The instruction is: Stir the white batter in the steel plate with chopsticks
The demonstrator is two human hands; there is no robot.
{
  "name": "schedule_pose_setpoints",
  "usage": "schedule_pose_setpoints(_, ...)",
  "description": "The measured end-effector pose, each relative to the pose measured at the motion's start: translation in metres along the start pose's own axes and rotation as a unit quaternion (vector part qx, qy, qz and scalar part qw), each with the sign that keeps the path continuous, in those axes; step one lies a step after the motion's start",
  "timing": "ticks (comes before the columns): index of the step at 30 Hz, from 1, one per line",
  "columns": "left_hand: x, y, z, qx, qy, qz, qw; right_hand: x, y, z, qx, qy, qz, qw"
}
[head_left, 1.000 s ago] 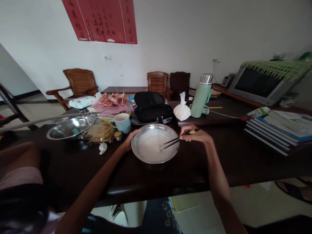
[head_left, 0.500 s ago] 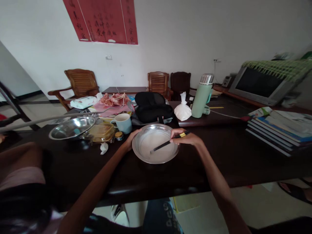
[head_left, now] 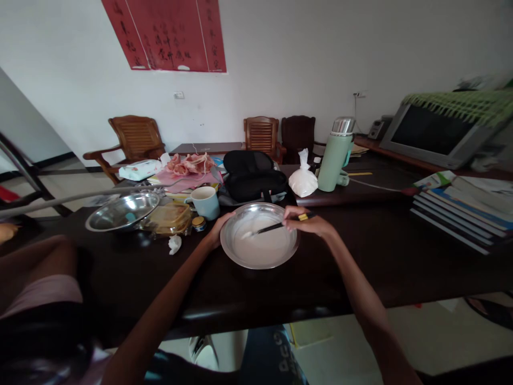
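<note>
A shiny metal basin (head_left: 240, 260) stands on the dark table in front of me, holding a milky white liquid mixture (head_left: 266, 247). Its left rim is gripped by my left hand (head_left: 219, 229), whose fingers are partly hidden behind the side. Over the right rim, my right hand (head_left: 306, 223) is closed around black chopsticks (head_left: 270, 228) with gold bands. Their whitened tips dip into the mixture left of the middle. Behind the basin, to the right, sits a tied plastic bag of white powder (head_left: 303, 183).
Left of the basin are a light blue mug (head_left: 206, 202), a small jar (head_left: 198, 223), a plastic food box (head_left: 171, 218), crumpled tissue (head_left: 175, 244) and another metal basin (head_left: 96, 223). A black bag (head_left: 252, 179), green thermos (head_left: 333, 160) and stacked books (head_left: 452, 222) stand around. Another person's arm (head_left: 44, 262) rests at left.
The chopstick tips have moved slightly left and away from me through the mixture, with my right hand turning a little. My left hand stays on the rim. The view has shifted slightly.
</note>
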State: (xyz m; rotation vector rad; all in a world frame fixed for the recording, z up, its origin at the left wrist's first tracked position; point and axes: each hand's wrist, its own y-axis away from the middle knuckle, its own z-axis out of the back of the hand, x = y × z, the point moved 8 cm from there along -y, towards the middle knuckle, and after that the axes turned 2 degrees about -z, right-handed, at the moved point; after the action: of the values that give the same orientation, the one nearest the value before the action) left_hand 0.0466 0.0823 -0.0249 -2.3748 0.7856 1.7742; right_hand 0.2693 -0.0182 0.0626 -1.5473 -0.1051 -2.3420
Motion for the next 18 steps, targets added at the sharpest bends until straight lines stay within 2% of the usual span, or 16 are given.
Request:
schedule_pose_setpoints(2, 0.001, 0.000, 0.000, -0.001, 0.000, 0.000, 1.000, -0.003, 0.008, 0.021, -0.053, 0.011, -0.009, 0.999)
schedule_pose_setpoints(4, 0.001, 0.000, 0.000, -0.001, -0.002, 0.003, 1.000, -0.002, 0.017, 0.031, -0.048, 0.022, -0.019, 0.998)
schedule_pose_setpoints(8, -0.001, 0.001, -0.001, -0.003, -0.005, 0.004, 1.000, 0.005, 0.014, -0.001, 0.071, 0.028, -0.008, 0.997)
schedule_pose_setpoints(10, -0.002, 0.002, 0.000, -0.004, -0.005, -0.001, 1.000, 0.007, 0.005, -0.010, 0.057, 0.033, 0.012, 0.998)
schedule_pose_setpoints(14, -0.001, 0.001, -0.001, 0.007, -0.001, -0.008, 1.000, 0.005, 0.008, 0.019, -0.043, 0.060, 0.019, 0.997)
schedule_pose_setpoints(16, -0.001, 0.001, -0.001, 0.006, -0.004, -0.005, 1.000, 0.005, 0.017, 0.028, -0.033, 0.082, 0.007, 0.996)
schedule_pose_setpoints(18, -0.001, 0.002, -0.002, 0.003, -0.008, 0.001, 1.000, 0.005, 0.019, 0.020, 0.023, 0.080, -0.002, 0.997)
